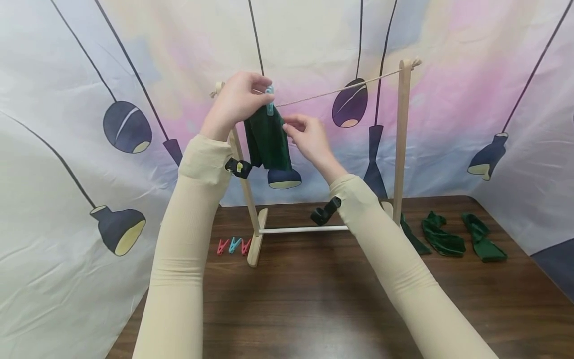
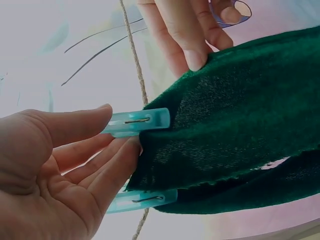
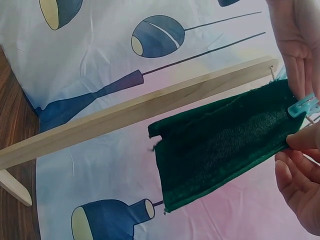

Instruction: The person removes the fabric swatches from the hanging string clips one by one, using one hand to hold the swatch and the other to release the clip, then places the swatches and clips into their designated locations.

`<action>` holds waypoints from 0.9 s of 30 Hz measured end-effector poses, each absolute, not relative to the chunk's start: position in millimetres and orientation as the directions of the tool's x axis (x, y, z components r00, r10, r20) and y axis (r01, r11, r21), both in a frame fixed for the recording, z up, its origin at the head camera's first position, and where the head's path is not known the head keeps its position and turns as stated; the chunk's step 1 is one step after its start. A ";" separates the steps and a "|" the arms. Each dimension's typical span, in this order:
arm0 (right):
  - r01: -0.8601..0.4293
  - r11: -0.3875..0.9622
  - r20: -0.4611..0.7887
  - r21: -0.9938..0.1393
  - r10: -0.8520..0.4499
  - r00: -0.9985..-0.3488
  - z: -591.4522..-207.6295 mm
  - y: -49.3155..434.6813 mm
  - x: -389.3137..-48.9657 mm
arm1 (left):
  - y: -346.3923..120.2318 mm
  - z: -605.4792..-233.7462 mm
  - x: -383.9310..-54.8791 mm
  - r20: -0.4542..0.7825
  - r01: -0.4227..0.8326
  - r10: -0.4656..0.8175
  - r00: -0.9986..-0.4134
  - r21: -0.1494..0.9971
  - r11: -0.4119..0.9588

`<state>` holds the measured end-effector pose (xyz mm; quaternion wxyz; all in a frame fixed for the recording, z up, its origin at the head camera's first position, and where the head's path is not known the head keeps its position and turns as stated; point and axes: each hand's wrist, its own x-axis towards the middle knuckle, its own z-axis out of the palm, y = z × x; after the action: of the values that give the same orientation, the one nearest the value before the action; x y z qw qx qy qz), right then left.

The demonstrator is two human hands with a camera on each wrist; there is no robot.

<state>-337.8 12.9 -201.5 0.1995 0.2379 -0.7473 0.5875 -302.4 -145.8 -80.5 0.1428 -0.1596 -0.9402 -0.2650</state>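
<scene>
A dark green velvet cloth (image 1: 271, 142) hangs folded from a thin rope (image 1: 332, 93) strung between two wooden posts. At its top edge my left hand (image 1: 239, 102) pinches a translucent blue clothespin (image 2: 137, 121) between thumb and fingers; the pin's jaws sit over the cloth and the rope. A second blue clothespin (image 2: 157, 199) grips the cloth further along the rope in the left wrist view. With thumb and fingertips, my right hand (image 1: 310, 137) holds the upper right edge of the cloth, close to the first pin.
Several small clothespins (image 1: 233, 245), red and blue, lie on the brown table (image 1: 305, 299) beside the rack's left foot (image 1: 255, 249). More green velvet pieces (image 1: 441, 237) lie at the right. The right post (image 1: 402, 144) and a white crossbar (image 1: 305, 230) frame the rack.
</scene>
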 end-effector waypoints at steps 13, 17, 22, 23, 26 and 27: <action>-0.589 0.122 0.581 -0.799 -0.094 -0.808 -197.4 15.8 -336.6 | -143.2 -92.8 -300.5 0.574 0.455 0.144 -0.806 0.445 0.771; -0.591 0.096 0.584 -0.801 -0.095 -0.807 -196.4 17.4 -334.1 | -141.9 -94.8 -299.5 0.623 0.488 0.118 -0.773 0.466 0.738; -0.589 0.071 0.582 -0.805 -0.098 -0.807 -195.3 20.5 -331.8 | -140.8 -94.5 -297.2 0.688 0.540 0.090 -0.720 0.474 0.695; -0.589 0.066 0.582 -0.805 -0.099 -0.807 -195.2 21.3 -331.4 | -140.8 -94.3 -296.5 0.699 0.547 0.085 -0.710 0.471 0.692; -0.592 0.045 0.587 -0.805 -0.094 -0.804 -194.6 24.4 -329.6 | -141.2 -93.1 -293.9 0.721 0.556 0.075 -0.689 0.459 0.693; -0.596 0.039 0.591 -0.802 -0.092 -0.802 -194.3 25.4 -329.0 | -141.5 -92.7 -292.9 0.727 0.556 0.071 -0.683 0.454 0.696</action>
<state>-329.0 25.4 -194.3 0.1944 0.2478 -0.6941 0.6473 -292.9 -141.5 -92.7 0.3532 -0.1844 -0.8504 -0.3437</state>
